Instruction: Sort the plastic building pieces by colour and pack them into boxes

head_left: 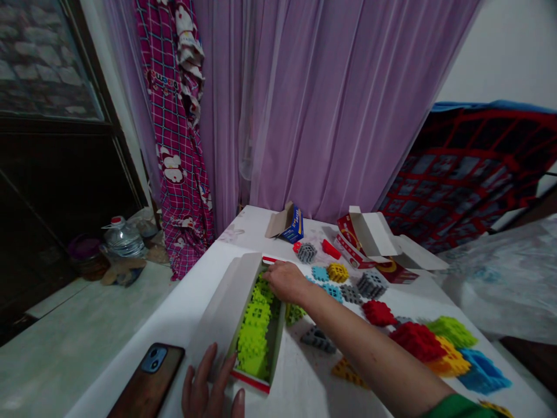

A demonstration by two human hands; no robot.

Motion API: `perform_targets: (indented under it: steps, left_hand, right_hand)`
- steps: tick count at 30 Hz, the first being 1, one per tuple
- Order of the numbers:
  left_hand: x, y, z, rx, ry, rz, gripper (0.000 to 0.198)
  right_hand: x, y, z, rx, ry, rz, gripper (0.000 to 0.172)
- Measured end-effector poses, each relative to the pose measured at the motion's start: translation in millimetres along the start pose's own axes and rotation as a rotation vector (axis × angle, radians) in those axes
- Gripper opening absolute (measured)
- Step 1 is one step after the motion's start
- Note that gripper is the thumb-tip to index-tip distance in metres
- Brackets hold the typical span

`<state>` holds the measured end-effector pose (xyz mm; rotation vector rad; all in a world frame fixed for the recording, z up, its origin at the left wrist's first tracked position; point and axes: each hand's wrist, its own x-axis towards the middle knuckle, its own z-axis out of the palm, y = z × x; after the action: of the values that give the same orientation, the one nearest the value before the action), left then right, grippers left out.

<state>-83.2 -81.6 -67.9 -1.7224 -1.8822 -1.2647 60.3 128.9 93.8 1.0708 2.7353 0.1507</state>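
Facing a dark door [56, 174] at far left, with a red-capped water bottle [124, 239] standing near it on the pale floor [47, 363]. Passing to a pink checked cloth [176, 125] hanging beside lilac curtains [339, 116], behind a white bench [174, 307]. Showing on the bench, at left, a phone [150, 377] lying near the left hand [206, 400]. Spreading that hand open, with fingertips just beside the near end of a long, shallow box [275, 342]. Displaying in that box, with its pale flap folded out leftward, a row of bright green interlocking blocks [252, 342]. Reaching with the right hand [287, 281] into the box's far end. Curling those fingers downward, perhaps around a block, but hiding the tips too well to tell whether gripping or not. Taking in, beyond the hands, an opened blue box [296, 224], a round grey block [307, 253] and opened red-and-white boxes [376, 232]. Crossing the bench's right half with a bare forearm, running from a green sleeve [456, 407]. Including, past the forearm, red blocks [418, 341], a yellow block [450, 360] and a blue block [483, 370]. Ending at far right with crumpled clear plastic [505, 278].
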Motion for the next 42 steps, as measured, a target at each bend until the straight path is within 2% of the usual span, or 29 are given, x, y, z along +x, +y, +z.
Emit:
perform_targets:
  steps: [6, 17, 23, 27, 34, 42]
  left_hand:
    - [0, 0, 2.0, 0.021, 0.010, -0.003, 0.066]
    - [3, 1, -0.3, 0.012, 0.017, 0.038, 0.066]
    - [2, -1, 0.9, 0.001, 0.035, 0.053, 0.065]
    - [2, 0, 1.2, 0.011, 0.041, 0.050, 0.067]
    - [3, 0, 0.2, 0.005, 0.041, 0.063, 0.063]
    - [3, 1, -1.0, 0.003, 0.027, 0.055, 0.058]
  right_hand:
    - [0, -6, -1, -0.068, -0.110, -0.040, 0.029]
    - [-3, -5, 5, -0.075, -0.091, -0.100, 0.029]
    - [0, -2, 6, -0.080, -0.001, 0.005, 0.029]
    - [2, -6, 3, -0.105, -0.077, 0.016, 0.027]
    - [2, -7, -2, -0.113, -0.138, -0.029, 0.027]
    - [2, -10, -4, -0.110, -0.136, -0.009, 0.028]
